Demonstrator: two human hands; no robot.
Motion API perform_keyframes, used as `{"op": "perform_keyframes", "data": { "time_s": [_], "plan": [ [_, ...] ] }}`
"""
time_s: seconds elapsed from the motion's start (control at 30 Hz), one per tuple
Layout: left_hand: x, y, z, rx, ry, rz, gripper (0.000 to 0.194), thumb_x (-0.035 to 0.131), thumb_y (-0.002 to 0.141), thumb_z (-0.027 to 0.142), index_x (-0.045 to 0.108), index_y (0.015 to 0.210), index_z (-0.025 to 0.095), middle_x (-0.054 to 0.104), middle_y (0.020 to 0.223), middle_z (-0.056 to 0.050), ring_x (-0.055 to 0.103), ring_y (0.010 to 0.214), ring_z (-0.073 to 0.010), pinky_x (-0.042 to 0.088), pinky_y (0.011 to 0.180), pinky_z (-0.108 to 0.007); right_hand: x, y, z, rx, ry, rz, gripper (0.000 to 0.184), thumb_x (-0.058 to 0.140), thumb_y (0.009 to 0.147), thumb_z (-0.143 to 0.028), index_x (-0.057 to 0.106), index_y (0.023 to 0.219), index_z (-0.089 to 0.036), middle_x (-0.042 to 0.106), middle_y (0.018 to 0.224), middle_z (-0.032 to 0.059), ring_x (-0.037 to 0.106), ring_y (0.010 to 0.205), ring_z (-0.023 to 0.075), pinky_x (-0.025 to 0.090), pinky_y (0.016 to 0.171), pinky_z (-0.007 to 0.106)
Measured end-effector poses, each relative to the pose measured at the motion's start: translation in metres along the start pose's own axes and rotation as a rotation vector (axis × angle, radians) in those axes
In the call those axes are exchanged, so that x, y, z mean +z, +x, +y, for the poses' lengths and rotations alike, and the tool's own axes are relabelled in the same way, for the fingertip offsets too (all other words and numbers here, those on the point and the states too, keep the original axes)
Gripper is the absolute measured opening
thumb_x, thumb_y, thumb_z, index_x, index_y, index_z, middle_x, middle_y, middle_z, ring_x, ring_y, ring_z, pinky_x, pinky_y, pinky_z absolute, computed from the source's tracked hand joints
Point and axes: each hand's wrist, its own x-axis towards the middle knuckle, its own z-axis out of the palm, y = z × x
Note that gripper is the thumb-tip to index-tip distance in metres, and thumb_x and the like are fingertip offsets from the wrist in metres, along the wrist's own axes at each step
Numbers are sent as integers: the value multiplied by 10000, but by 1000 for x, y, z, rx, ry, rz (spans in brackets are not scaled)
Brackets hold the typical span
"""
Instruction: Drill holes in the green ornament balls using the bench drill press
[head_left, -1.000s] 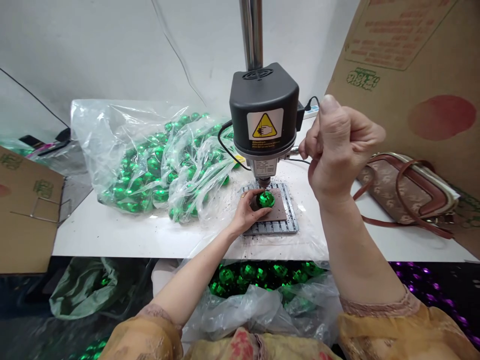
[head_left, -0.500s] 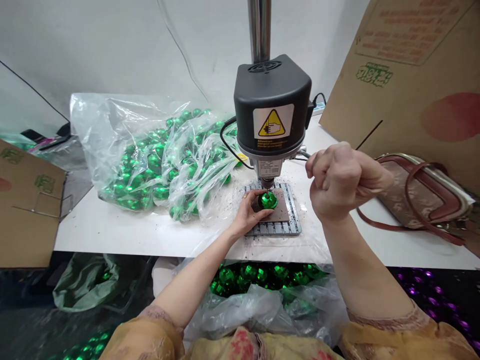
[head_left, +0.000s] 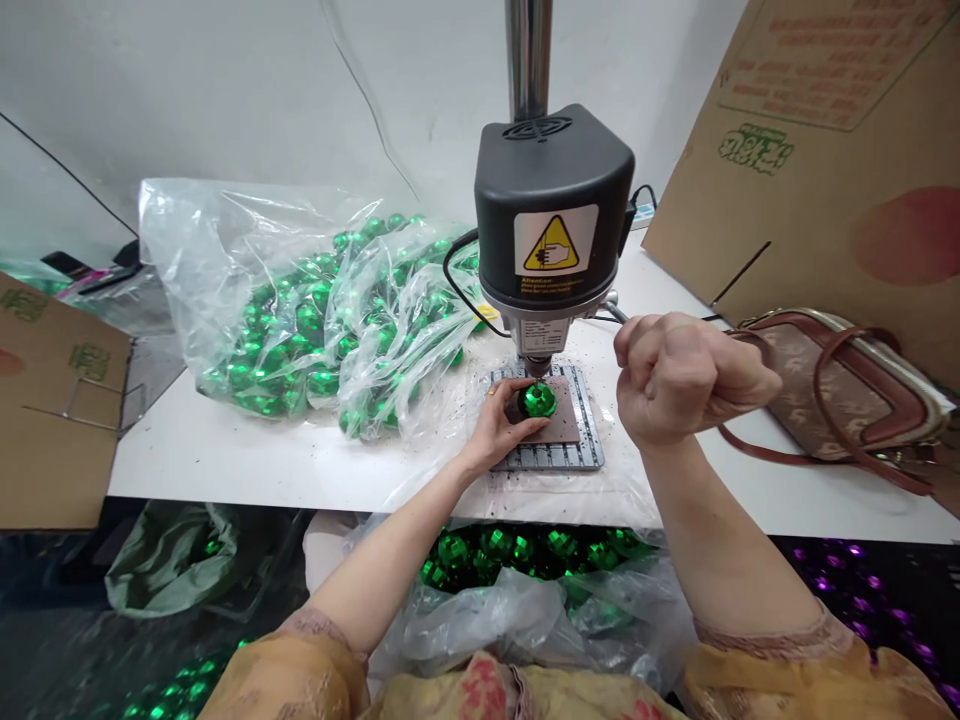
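A shiny green faceted ball [head_left: 539, 400] rests on a brown pad [head_left: 564, 424] on the slotted metal base [head_left: 590, 440] of a small drill press [head_left: 553, 215]. Thumb and fingers of my left hand [head_left: 499, 425] close round the ball from the left. Directly over the ball is the drill chuck [head_left: 537, 367], its bit at the ball's top; whether it cuts in I cannot tell. My right hand [head_left: 679, 375] is a fist wrapped round the end of the press's feed lever [head_left: 616, 308], whose grip the fingers hide.
A clear plastic bag [head_left: 300, 310] of green balls lies left on the white table [head_left: 247, 465]. More green balls [head_left: 525, 547] sit in a plastic-lined container below the front edge. Right are a handbag [head_left: 847, 390] and a cardboard box [head_left: 810, 150]. Dark shavings dot the table.
My right fist has sunk slightly with the lever. The view has shifted a little, so the drill press appears further right. My left hand stays on the ball.
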Motion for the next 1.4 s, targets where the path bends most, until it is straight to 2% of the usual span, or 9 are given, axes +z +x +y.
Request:
{"op": "perform_keyframes", "data": {
  "time_s": [0.5, 0.7, 0.87, 0.97, 1.1, 1.2, 1.27, 1.33, 1.4],
  "plan": [
    [1, 1, -4, -14, -15, -2, 572, 838, 747, 407, 599, 1234, 228, 616, 1241, -90, 562, 1200, -285, 427, 1055, -448, -11, -16, 7, -106, 5, -62, 507, 569, 822, -96, 180, 505, -171, 249, 426, -67, 266, 358, 33, 319, 386, 245],
    [4, 1, 8, 3, 88, 76, 524, 839, 744, 378, 615, 1190, 220, 631, 1158, -86, 574, 1148, -291, 447, 997, -437, 14, 28, -8, 262, -122, 30, 500, 622, 883, -236, 364, 457, -190, 301, 395, -60, 301, 352, 60, 238, 379, 278],
    [-5, -19, 37, 53, 300, 165, 408, 821, 724, 306, 601, 1055, 211, 640, 1054, -81, 585, 1049, -287, 470, 905, -413, 28, 60, -2, 383, -51, 8, 485, 651, 876, -255, 405, 466, -177, 311, 371, -75, 292, 328, 25, 217, 357, 229],
    [-23, -53, 59, 30, 423, -16, 383, 795, 740, 332, 577, 1037, 228, 645, 996, -57, 605, 969, -263, 477, 848, -380, 27, 61, 2, 395, -63, 13, 525, 705, 817, -386, 377, 462, -182, 307, 364, -80, 308, 317, 20, 213, 331, 221],
    [-50, -105, 84, -121, 673, -581, 398, 798, 749, 395, 583, 1038, 227, 656, 998, -51, 645, 881, -251, 473, 738, -339, 27, 58, 2, 381, -62, 32, 571, 730, 765, -483, 349, 454, -194, 303, 362, -79, 307, 310, 26, 194, 315, 236],
    [-64, -122, 94, -169, 843, -790, 323, 753, 815, 428, 617, 1006, 205, 679, 993, -78, 669, 866, -279, 471, 727, -355, 27, 58, 1, 376, -50, 42, 546, 731, 799, -419, 369, 460, -192, 320, 370, -76, 303, 316, 31, 204, 331, 247],
    [-69, -114, 93, -148, 780, -718, 272, 620, 924, 459, 627, 1036, 211, 691, 972, -77, 677, 868, -267, 484, 738, -354, 27, 57, 1, 358, -54, 33, 512, 693, 850, -333, 391, 463, -183, 329, 378, -73, 302, 328, 27, 223, 354, 244],
    [-72, -88, 84, -86, 662, -502, 239, 498, 994, 415, 624, 1073, 228, 692, 980, -73, 671, 905, -248, 497, 788, -351, 27, 56, 0, 335, -40, 30, 486, 646, 882, -256, 405, 467, -175, 327, 384, -73, 297, 333, 22, 229, 365, 238],
    [-72, -48, 67, -22, 610, -234, 162, 508, 978, 303, 624, 1059, 223, 671, 1008, -90, 646, 956, -255, 494, 870, -373, 26, 54, 1, 328, -20, 32, 473, 620, 892, -216, 404, 473, -173, 326, 390, -73, 306, 333, 23, 222, 364, 234]
  ]
}}
